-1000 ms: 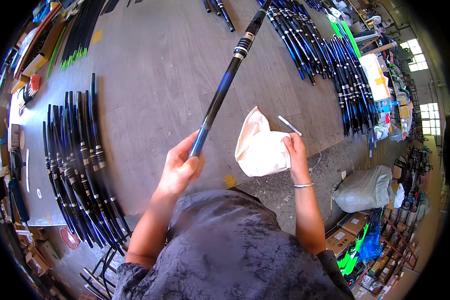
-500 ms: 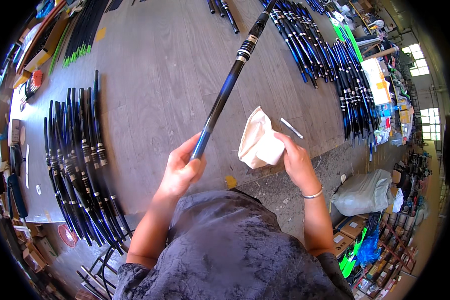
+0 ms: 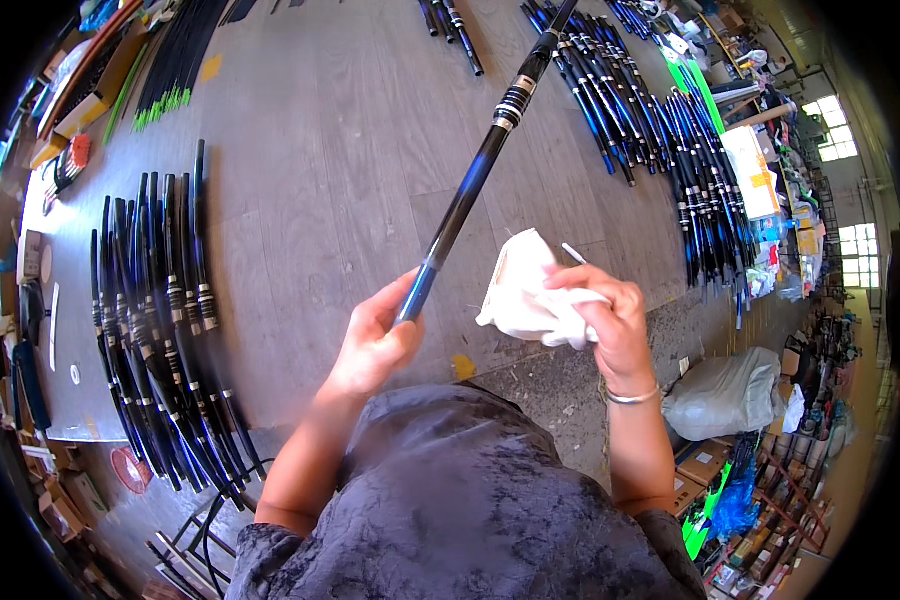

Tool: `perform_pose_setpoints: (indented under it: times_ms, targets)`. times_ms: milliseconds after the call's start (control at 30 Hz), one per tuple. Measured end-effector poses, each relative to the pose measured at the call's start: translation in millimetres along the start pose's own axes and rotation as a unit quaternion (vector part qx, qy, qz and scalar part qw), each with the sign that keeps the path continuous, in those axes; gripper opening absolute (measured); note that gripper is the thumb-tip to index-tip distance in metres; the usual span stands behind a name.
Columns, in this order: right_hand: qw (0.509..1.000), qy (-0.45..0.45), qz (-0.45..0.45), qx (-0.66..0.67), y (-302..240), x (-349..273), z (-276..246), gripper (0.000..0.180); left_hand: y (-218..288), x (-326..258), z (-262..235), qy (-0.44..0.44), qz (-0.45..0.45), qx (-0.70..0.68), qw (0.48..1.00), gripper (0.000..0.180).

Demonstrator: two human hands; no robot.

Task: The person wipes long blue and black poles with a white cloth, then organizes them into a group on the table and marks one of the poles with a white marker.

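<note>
My left hand (image 3: 375,340) is closed round the blue lower end of a dark fishing rod (image 3: 464,194). The rod slants up and away to the right, past a reel seat with silver rings, and its far end leaves the top of the picture. To the right of it, my right hand (image 3: 622,325) grips a white cloth (image 3: 518,285), with folds bunched between thumb and fingers and the rest hanging loosely to the left. Cloth and rod are apart. Just beyond my right fingers lies a thin white stick like a pen (image 3: 573,252), partly hidden.
A bundle of dark rods (image 3: 160,330) lies at the left on the grey wood-look table (image 3: 310,190). More blue-black rods (image 3: 710,190) are heaped at the far right. Green-tipped black rods (image 3: 170,85) lie at the far left. A pale sack (image 3: 725,393) stands beyond the table's near right edge.
My right hand has gathered more of the cloth into its fingers and moved slightly right. My left hand and the rod have shifted a little to the right.
</note>
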State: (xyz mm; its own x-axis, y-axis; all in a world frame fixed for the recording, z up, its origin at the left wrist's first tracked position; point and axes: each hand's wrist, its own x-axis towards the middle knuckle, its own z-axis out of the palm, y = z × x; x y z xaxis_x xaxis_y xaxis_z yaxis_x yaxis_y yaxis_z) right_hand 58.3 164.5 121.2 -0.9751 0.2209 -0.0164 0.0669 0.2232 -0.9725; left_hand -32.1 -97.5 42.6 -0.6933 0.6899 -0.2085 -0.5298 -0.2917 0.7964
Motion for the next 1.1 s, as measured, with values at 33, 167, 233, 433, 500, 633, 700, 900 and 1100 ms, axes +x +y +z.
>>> perform_pose_setpoints:
  times_ms: [33, 167, 233, 433, 500, 633, 700, 900, 1100]
  targets:
    - [0.993, 0.004, 0.082, 0.086, -6, 2, 8, 0.018, 1, -1, 2, 0.000, 0.000, 0.001, 1.000, 0.064]
    - [0.959, 0.016, 0.131, 0.250, 4, 8, 19, 0.014, -2, -5, 0, -0.023, 0.006, 0.006, 1.000, 0.066]
    - [0.955, 0.024, 0.135, 0.263, 5, 9, 26, 0.012, 0, -9, -2, -0.023, 0.002, 0.002, 1.000, 0.067]
    - [0.970, 0.060, 0.094, 0.217, -6, 4, 18, 0.013, 0, -10, -3, -0.007, 0.012, 0.001, 1.000, 0.065]
    - [0.987, 0.091, 0.050, 0.124, -16, 0, 9, 0.014, 2, -8, 0, -0.007, 0.009, 0.005, 1.000, 0.064]
    - [0.961, 0.084, -0.026, 0.264, -42, -31, -26, 0.011, 8, -13, 2, 0.027, 0.017, 0.013, 0.999, 0.064]
    - [0.939, 0.115, -0.087, 0.313, -51, -53, -44, 0.020, 14, -12, 1, 0.021, 0.008, 0.011, 1.000, 0.065]
    - [0.837, 0.314, -0.132, 0.429, -54, -128, -120, 0.020, 13, 7, 4, -0.019, 0.044, 0.013, 0.999, 0.078]
    - [0.824, 0.471, -0.139, 0.283, -61, -191, -234, 0.029, 1, 23, 36, -0.039, 0.052, 0.026, 0.998, 0.077]
